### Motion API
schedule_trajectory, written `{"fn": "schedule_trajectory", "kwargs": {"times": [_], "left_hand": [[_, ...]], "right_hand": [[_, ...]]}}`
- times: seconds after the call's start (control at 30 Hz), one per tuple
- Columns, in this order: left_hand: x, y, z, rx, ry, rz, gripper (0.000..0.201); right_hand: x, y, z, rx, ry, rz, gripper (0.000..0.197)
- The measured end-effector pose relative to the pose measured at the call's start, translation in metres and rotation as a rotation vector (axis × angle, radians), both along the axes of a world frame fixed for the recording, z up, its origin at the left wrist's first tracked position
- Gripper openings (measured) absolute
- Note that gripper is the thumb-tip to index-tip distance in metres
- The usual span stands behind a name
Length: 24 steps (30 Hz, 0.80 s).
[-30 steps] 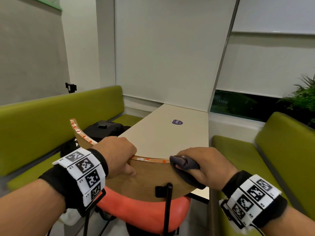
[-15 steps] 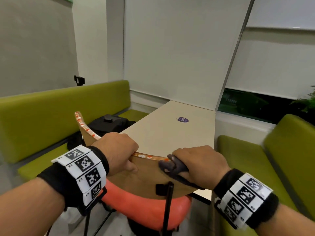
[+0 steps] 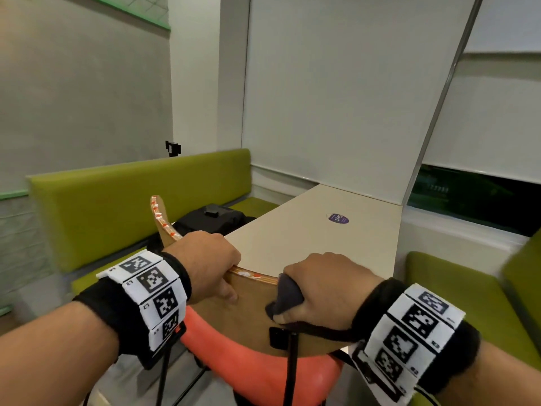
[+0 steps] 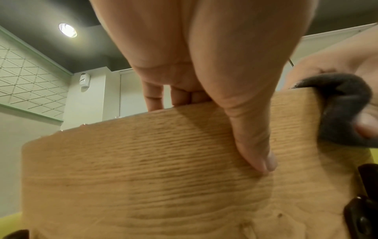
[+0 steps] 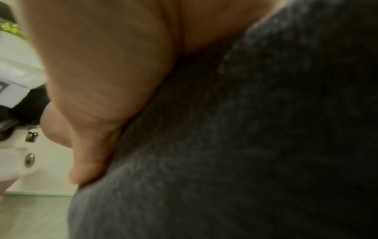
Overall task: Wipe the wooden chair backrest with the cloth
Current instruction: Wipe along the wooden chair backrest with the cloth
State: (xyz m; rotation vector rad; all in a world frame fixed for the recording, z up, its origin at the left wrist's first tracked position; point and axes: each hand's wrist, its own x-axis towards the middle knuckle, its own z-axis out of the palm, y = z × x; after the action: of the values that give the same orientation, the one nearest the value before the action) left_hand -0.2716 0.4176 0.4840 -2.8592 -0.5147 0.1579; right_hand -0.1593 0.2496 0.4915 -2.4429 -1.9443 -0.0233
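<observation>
A curved wooden chair backrest [image 3: 248, 315] stands in front of me above an orange seat [image 3: 263, 373]. My left hand [image 3: 210, 262] grips its top edge, fingers over the far side and thumb [image 4: 253, 145] pressed on the near face [image 4: 143, 177]. My right hand [image 3: 325, 291] holds a dark grey cloth [image 3: 285, 295] wrapped over the top edge, just right of the left hand. In the right wrist view the cloth [image 5: 245, 145] fills most of the frame under my thumb [image 5: 92, 153]. The cloth [image 4: 343, 110] also shows at the right in the left wrist view.
A beige table [image 3: 316, 235] with a purple sticker [image 3: 338, 218] lies just beyond the chair. Green benches [image 3: 117, 206] run along the left and right [image 3: 468, 303]. A black bag [image 3: 210, 221] sits on the left bench. The chair's black post [image 3: 288, 373] rises behind the backrest.
My right hand has slid the cloth leftward along the backrest's top edge, closer to the left hand. The left hand keeps its grip. My head view has shifted.
</observation>
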Motion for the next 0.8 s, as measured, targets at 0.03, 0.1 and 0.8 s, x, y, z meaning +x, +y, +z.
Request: {"fn": "schedule_trajectory", "kwargs": {"times": [0.03,0.1,0.8], "left_hand": [[0.0,-0.001,0.0,-0.002,0.005,0.008,0.04],[0.0,-0.001,-0.001,-0.011,0.01,0.016,0.04],[-0.012,0.06,0.017,-0.085,0.029,-0.098,0.039]], "right_hand": [[-0.001,0.002,0.001,-0.002,-0.012,0.022,0.031],[0.0,0.0,-0.004,0.053,-0.104,0.044,0.04],[-0.022,0.032,-0.014,0.102,-0.118,-0.115,0.045]]}}
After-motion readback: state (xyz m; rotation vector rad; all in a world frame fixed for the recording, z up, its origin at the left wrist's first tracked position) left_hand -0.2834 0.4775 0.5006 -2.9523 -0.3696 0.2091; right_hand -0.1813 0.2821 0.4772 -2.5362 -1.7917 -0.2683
